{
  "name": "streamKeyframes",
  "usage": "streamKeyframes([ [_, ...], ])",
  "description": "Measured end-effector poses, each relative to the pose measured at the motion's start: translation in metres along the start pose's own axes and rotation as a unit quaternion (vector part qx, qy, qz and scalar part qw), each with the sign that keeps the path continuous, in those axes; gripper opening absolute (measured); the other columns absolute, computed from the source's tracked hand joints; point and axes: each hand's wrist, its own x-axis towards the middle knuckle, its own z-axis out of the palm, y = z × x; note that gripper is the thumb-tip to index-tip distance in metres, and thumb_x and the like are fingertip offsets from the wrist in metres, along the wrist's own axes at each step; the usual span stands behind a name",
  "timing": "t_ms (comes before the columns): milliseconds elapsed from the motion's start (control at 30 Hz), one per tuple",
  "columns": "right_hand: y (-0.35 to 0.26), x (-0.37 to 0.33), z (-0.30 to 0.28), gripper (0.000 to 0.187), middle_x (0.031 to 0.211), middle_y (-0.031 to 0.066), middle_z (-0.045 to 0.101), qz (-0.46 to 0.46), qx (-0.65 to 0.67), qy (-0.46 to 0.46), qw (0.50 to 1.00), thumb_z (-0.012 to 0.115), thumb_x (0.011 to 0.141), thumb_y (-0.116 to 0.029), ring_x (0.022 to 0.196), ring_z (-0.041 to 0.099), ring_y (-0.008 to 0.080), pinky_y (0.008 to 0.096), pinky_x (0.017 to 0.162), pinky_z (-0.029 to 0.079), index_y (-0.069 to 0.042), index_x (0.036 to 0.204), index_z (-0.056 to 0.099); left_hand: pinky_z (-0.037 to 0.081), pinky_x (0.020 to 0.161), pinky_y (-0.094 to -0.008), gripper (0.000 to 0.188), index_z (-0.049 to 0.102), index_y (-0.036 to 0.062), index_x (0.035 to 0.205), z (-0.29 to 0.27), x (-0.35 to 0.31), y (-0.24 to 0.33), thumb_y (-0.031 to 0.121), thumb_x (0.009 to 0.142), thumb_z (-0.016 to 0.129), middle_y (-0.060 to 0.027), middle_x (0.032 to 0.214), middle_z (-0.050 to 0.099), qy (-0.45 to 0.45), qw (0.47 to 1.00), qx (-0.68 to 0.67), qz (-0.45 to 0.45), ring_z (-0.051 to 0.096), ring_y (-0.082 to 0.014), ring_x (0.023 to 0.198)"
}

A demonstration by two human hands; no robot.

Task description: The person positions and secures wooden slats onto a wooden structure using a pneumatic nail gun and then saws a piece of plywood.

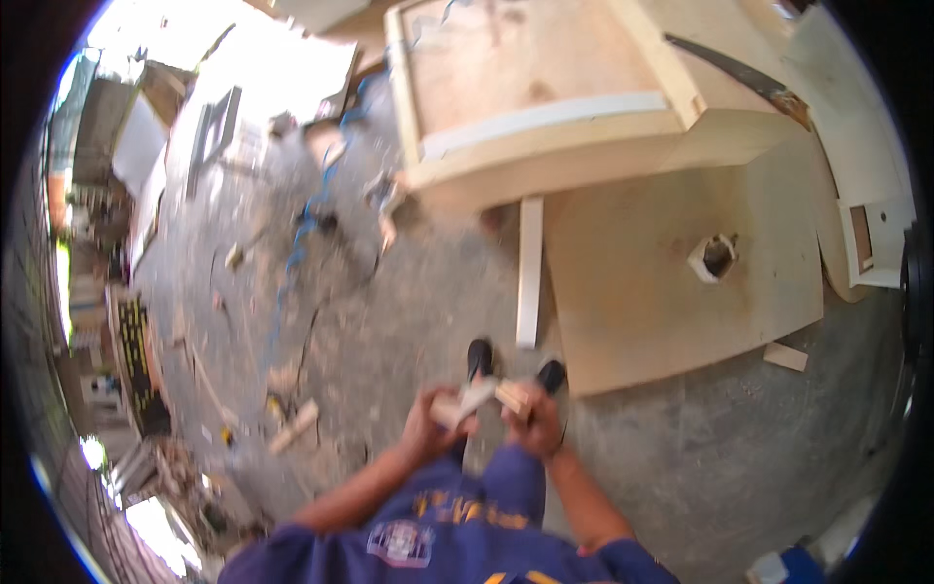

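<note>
In front of my waist, my left hand (pixel 420 434) is closed on a pale, flat piece (pixel 465 403); blur hides whether it is wood or folded sheet. My right hand (pixel 541 428) grips a small wooden block (pixel 514 397), light brown with a visible edge. The inner ends of the two pieces meet or nearly meet between my hands; I cannot tell if they touch. Both are held above my feet, and some fingers are hidden behind them.
Ahead stands a framed wooden panel (pixel 545 131). Below it lies a brown board (pixel 662 321) with a ragged hole (pixel 718 257), beside a white strip (pixel 529 273). A blue hose (pixel 304 229) and wood scraps (pixel 294 426) lie on the concrete floor (pixel 389 321) to the left.
</note>
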Motion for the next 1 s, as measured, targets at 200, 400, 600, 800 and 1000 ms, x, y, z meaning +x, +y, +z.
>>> streamKeyframes([
  [200, -0.087, 0.078, -0.026, 0.030, 0.109, 0.0182, 0.064, -0.096, -0.104, -0.023, 0.990, 0.069, 0.090, -0.009, 0.102, 0.064, 0.0330, 0.0407, 0.089, 0.050, -0.002, 0.116, 0.055, 0.049, 0.075, -0.0335, 0.071, 0.043, 0.0066, 0.118, -0.009, 0.093, 0.053, 0.037, 0.072, 0.087, -0.0090, 0.097, 0.056, 0.017, 0.919, -0.283, 0.274, 0.057, -0.0217, 0.084],
  [400, -0.202, 0.105, 0.015, 0.035, 0.106, 0.0188, 0.064, -0.111, -0.126, -0.039, 0.985, 0.071, 0.083, -0.005, 0.096, 0.064, 0.0360, 0.0420, 0.084, 0.052, -0.004, 0.115, 0.057, 0.051, 0.072, -0.0342, 0.053, 0.058, 0.0070, 0.097, -0.107, 0.086, 0.102, 0.028, 0.063, 0.093, -0.0091, 0.087, 0.067, -0.026, 0.856, -0.373, 0.357, 0.065, -0.0229, 0.084],
  [600, -0.241, 0.117, 0.062, 0.037, 0.107, 0.0183, 0.063, -0.123, -0.150, -0.012, 0.981, 0.072, 0.081, -0.004, 0.095, 0.065, 0.0332, 0.0397, 0.083, 0.052, -0.004, 0.115, 0.058, 0.053, 0.075, -0.0353, 0.047, 0.060, 0.0068, 0.096, -0.166, 0.089, 0.108, 0.018, 0.065, 0.092, -0.0125, 0.090, 0.070, -0.100, 0.808, -0.433, 0.387, 0.068, -0.0248, 0.089],
  [800, -0.263, 0.123, 0.084, 0.039, 0.108, 0.0170, 0.062, -0.137, -0.192, 0.000, 0.972, 0.073, 0.080, -0.007, 0.091, 0.065, 0.0322, 0.0376, 0.078, 0.052, -0.005, 0.115, 0.058, 0.054, 0.077, -0.0352, 0.048, 0.059, 0.0042, 0.103, -0.191, 0.094, 0.099, 0.010, 0.067, 0.090, -0.0164, 0.096, 0.067, -0.192, 0.778, -0.448, 0.397, 0.067, -0.0252, 0.092],
  [1000, -0.259, 0.129, 0.068, 0.038, 0.104, 0.0160, 0.063, -0.155, -0.206, -0.004, 0.966, 0.073, 0.080, -0.007, 0.089, 0.065, 0.0319, 0.0375, 0.076, 0.052, -0.004, 0.114, 0.056, 0.052, 0.079, -0.0346, 0.043, 0.060, 0.0045, 0.102, -0.179, 0.098, 0.111, 0.010, 0.069, 0.088, -0.0127, 0.097, 0.067, -0.219, 0.768, -0.497, 0.339, 0.065, -0.0244, 0.093],
])
